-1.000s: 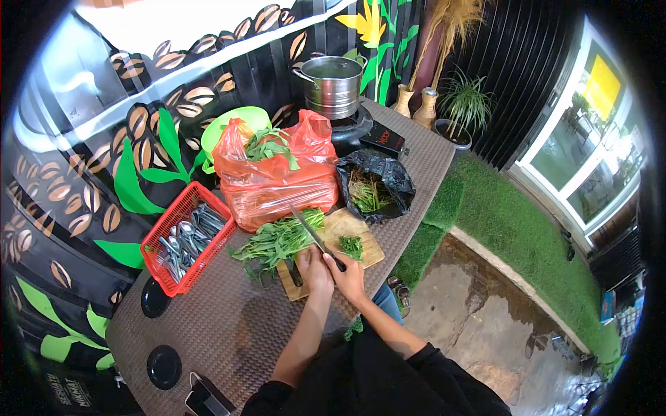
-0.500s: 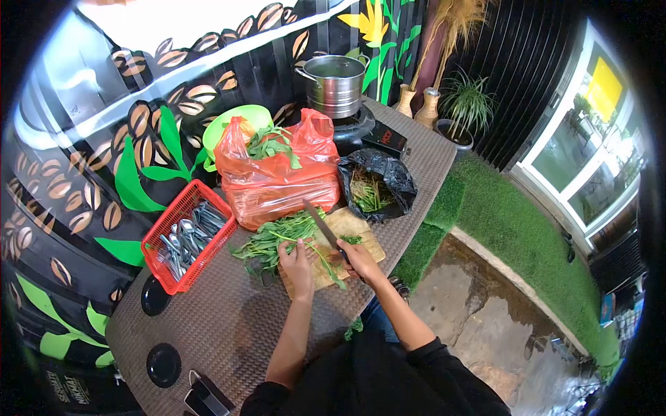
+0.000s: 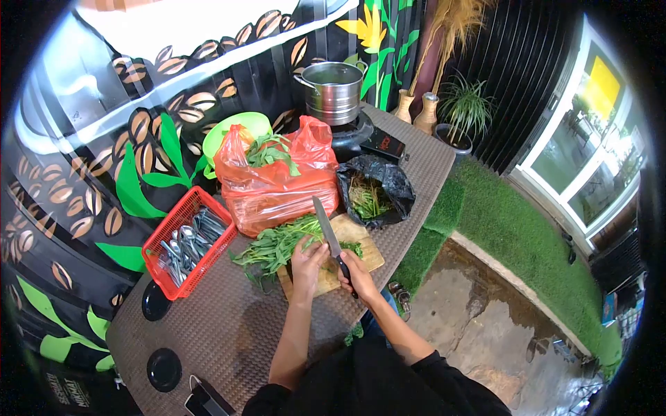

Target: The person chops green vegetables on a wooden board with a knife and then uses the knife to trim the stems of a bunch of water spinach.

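In my right hand (image 3: 356, 274) is a kitchen knife (image 3: 329, 232), its dark handle gripped and its blade pointing up and away from me. My left hand (image 3: 307, 263) is closed, its fingertips close against the blade; whatever they pinch is hidden. Both hands are over a wooden cutting board (image 3: 371, 251). A pile of leafy green stalks (image 3: 274, 246) lies at the board's left and far side, partly on the table. Some chopped greens (image 3: 352, 247) rest on the board just beyond my right hand.
Behind the board stand a red plastic bag (image 3: 277, 197) and a black bag (image 3: 399, 187) holding stalks. A red cutlery basket (image 3: 182, 286) is at left. A steel pot (image 3: 333, 100) sits on a stove (image 3: 378, 144) at the back. Two black dishes (image 3: 164, 369) are near the table's left edge.
The knife has turned more upright and come nearer my left fingers. The leafy stem that trailed from my left hand across the board no longer shows there.
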`<state>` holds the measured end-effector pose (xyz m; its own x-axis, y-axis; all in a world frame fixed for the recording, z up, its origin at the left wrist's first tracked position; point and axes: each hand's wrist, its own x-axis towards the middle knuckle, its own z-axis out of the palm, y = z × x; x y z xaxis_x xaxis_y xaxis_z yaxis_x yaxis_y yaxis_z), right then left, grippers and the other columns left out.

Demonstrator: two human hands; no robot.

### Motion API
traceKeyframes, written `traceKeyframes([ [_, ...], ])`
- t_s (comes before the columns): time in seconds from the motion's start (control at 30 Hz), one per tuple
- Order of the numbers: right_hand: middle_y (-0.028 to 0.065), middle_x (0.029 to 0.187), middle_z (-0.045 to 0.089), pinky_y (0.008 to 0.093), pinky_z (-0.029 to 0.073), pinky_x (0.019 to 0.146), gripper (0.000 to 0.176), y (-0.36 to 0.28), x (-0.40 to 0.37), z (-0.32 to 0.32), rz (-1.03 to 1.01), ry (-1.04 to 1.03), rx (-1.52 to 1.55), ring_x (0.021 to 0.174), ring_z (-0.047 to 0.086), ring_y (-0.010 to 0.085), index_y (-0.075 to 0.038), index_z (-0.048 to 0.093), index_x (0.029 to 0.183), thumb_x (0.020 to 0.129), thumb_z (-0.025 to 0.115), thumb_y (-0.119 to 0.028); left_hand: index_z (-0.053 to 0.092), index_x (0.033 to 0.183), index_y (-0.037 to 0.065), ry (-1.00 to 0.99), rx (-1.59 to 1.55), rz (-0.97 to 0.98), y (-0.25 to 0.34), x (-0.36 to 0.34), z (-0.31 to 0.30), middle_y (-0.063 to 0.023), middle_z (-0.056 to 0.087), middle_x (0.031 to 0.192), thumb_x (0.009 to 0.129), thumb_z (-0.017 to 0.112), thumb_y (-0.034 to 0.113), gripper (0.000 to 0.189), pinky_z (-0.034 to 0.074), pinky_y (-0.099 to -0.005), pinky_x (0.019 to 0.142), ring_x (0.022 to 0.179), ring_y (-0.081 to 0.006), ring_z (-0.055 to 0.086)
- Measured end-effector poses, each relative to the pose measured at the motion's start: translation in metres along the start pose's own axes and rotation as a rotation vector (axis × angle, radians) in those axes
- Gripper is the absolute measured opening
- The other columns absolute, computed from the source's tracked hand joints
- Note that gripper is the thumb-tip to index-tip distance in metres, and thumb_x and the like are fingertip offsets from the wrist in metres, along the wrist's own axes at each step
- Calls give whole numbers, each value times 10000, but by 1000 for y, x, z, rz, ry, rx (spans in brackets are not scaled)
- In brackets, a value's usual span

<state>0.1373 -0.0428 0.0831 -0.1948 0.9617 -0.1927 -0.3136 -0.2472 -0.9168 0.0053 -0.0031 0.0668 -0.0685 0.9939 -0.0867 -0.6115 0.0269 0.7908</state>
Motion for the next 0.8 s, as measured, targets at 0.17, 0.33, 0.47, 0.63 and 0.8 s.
traceKeyframes([
  [0.17, -5, 504, 339, 218, 261, 349, 316, 0, -2, -4, -2, 22, 26, 365, 305, 77, -82, 448, 1141, 970, 387, -341, 343, 1266, -24, -8, -17, 17, -1, 4, 5, -141, 572, 998, 799, 629, -54, 548, 515, -282, 791, 905, -190, 595],
  [0.33, -10, 514, 331, 220, 277, 358, 354, 2, -7, -7, -126, 166, 163, 374, 314, 79, -89, 446, 1170, 979, 344, -370, 389, 1239, -26, -24, -12, -43, 7, 4, 2, -153, 578, 1049, 816, 604, -54, 476, 510, -304, 816, 947, -188, 587],
  [0.47, -10, 525, 366, 219, 284, 377, 416, 2, -8, -15, -116, 50, 83, 399, 327, 74, -48, 503, 1164, 975, 353, -388, 404, 1229, -27, -45, -62, -74, 6, 5, -1, -153, 577, 1060, 829, 585, -52, 440, 504, -311, 838, 977, -188, 577],
  [0.63, -10, 524, 380, 222, 289, 381, 442, 10, -11, -13, -101, 31, 24, 407, 344, 74, -29, 510, 1170, 971, 366, -397, 422, 1215, -40, -26, -95, -102, 5, 11, -1, -154, 555, 1103, 842, 560, -49, 399, 499, -326, 858, 984, -199, 575],
  [0.8, -3, 522, 410, 229, 291, 370, 358, 11, -13, -12, -94, 131, 47, 397, 359, 77, -43, 490, 920, 968, 386, -382, 459, 1194, -39, -32, -78, -112, 5, 12, 4, -124, 564, 1083, 855, 549, -24, 351, 495, -325, 854, 970, -180, 569],
])
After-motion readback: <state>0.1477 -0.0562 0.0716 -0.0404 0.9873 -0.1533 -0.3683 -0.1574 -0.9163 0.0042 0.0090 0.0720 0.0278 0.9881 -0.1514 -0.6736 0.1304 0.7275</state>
